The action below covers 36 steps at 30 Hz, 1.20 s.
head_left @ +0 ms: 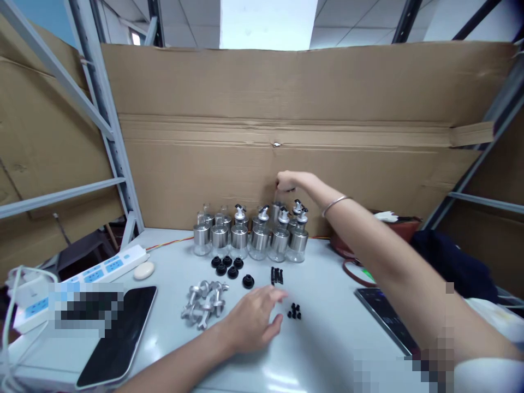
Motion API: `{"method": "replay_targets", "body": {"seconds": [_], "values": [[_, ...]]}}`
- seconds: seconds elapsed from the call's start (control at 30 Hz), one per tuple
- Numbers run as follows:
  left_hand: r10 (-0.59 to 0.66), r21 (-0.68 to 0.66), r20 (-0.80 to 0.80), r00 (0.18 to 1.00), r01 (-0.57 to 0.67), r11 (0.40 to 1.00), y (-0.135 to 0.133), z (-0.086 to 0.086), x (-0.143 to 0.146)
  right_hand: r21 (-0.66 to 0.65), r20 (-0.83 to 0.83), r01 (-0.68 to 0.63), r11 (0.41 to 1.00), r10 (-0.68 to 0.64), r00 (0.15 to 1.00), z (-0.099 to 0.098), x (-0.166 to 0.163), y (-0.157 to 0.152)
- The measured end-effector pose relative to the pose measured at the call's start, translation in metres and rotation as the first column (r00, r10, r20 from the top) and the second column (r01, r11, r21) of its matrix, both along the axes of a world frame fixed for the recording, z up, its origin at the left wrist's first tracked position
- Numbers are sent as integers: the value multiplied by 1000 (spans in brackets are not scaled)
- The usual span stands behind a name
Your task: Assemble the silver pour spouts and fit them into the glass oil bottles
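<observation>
My right hand (289, 180) reaches over the rows at the back, fingers closed around the top of a glass dispenser bottle (277, 209) with a steel sleeve. Front bottles partly hide that bottle. Some of the other bottles (260, 240) carry pour spouts (263, 213); those at the left have bare glass necks. Low over the table, my left hand (257, 316) is open, thumb and fingers apart and nothing in it. It is between a heap of silvery spout pieces (203, 303) and some small black caps (294, 311). Short black tubes (277, 275) and black round stoppers (232, 272) lie beyond it.
A tablet (123, 338), a white power strip (102, 267) and a round white object (144, 271) are on the left. To the right are a phone-like device (387, 316) and a brown bag (344, 245). A cardboard wall (204, 174) closes off the back.
</observation>
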<state>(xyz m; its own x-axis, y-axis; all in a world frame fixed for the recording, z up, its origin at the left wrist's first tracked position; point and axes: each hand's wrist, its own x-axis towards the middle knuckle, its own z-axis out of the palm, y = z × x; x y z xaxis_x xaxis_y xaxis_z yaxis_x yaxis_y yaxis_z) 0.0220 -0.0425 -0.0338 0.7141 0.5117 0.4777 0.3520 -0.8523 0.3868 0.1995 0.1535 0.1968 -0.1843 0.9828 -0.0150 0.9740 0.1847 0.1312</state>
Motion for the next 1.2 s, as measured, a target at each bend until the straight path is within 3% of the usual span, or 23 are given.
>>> {"method": "replay_targets", "body": {"seconds": [0.1, 0.2, 0.3, 0.4, 0.47, 0.53, 0.57, 0.63, 0.77, 0.97, 1.2], "values": [[56, -145, 158, 986, -33, 989, 2, -3, 0, 116, -28, -31, 993, 34, 999, 38, 4, -17], [109, -441, 330, 938, 51, 896, 2, -9, 4, 395, -8, -174, 902, 193, 981, 63, 5, -50], [260, -648, 470, 843, 130, 751, 4, -11, 8, 558, -100, -246, 792, 358, 928, 62, 5, -92], [406, -725, 588, 700, 232, 648, 8, -7, 9, 643, -239, -282, 712, 537, 809, 39, 5, -132], [440, -757, 640, 629, 418, 503, 9, 0, 7, 644, -361, -287, 709, 612, 703, 15, 2, -153], [398, -749, 657, 641, 615, 245, 8, 7, 5, 575, -463, -354, 738, 650, 603, -9, -3, -168], [350, -729, 666, 658, 673, 122, 7, 9, 4, 523, -500, -410, 747, 659, 562, -22, -6, -173], [293, -695, 684, 668, 719, -18, 5, 10, 3, 422, -562, -498, 758, 649, 513, -44, -12, -178], [313, -711, 651, 691, 700, -66, 4, 0, 3, 365, -631, -502, 784, 605, 486, -76, -16, -174], [243, -713, 628, 739, 672, -201, 7, -13, 3, 306, -712, -496, 813, 541, 447, -93, -8, -168], [142, -703, 635, 760, 644, -302, 14, -9, -1, 184, -688, -508, 841, 479, 545, -104, -13, -165]]}}
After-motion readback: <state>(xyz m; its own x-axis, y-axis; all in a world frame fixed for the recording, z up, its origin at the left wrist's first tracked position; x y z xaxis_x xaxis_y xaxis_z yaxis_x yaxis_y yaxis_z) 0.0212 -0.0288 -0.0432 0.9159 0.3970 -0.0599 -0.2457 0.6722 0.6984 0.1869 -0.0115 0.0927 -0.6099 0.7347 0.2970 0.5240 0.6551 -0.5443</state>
